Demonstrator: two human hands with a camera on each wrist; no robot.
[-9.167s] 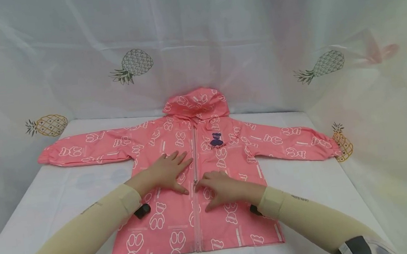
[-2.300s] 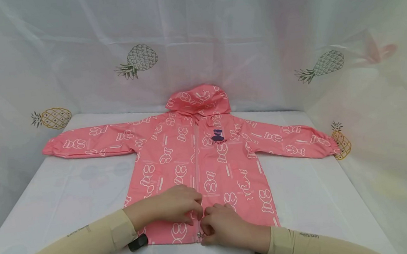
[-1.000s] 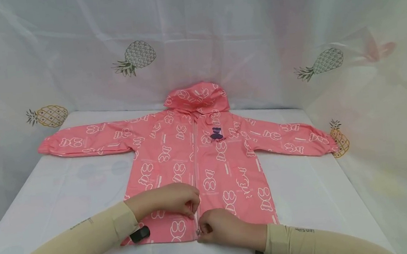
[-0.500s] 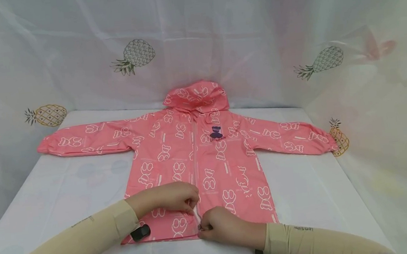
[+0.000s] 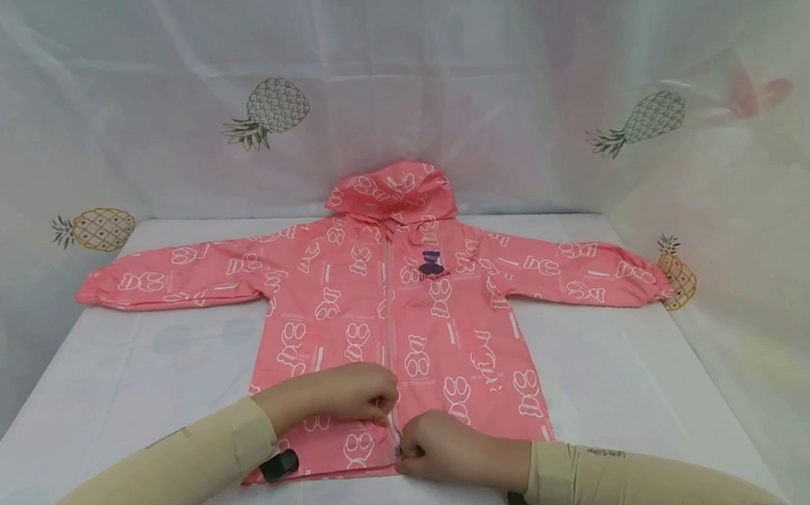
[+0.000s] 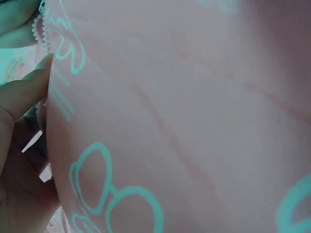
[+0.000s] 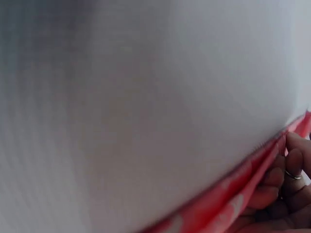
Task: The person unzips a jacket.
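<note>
A pink hooded jacket (image 5: pixel 452 339) with white bear outlines lies front up, sleeves spread and hood at the back. Down its middle runs a zipper (image 5: pixel 391 304), zipped over most of its length. My left hand (image 5: pixel 349 390) pinches the left front edge beside the zipper, a little above the hem. Just below it, my right hand (image 5: pixel 448 447) pinches at the zipper's bottom end, where a small metal slider (image 5: pixel 398 451) shows at the fingertips. White zipper teeth (image 6: pixel 40 29) curve between the hands in the left wrist view. In the right wrist view the curled right fingers hold the pink hem (image 7: pixel 218 199).
The jacket lies on a white-covered table (image 5: pixel 163 372). Behind and to the right hangs a pale curtain (image 5: pixel 461 88) printed with pineapples. Both forearms wear beige sleeves, with a dark wrist camera (image 5: pixel 279 465) under the left one.
Earlier, both hands lay spread higher on the jacket; they have since come down to the hem and pinch the zipper area. Over the last second, the bottom zipper edges have parted slightly.
</note>
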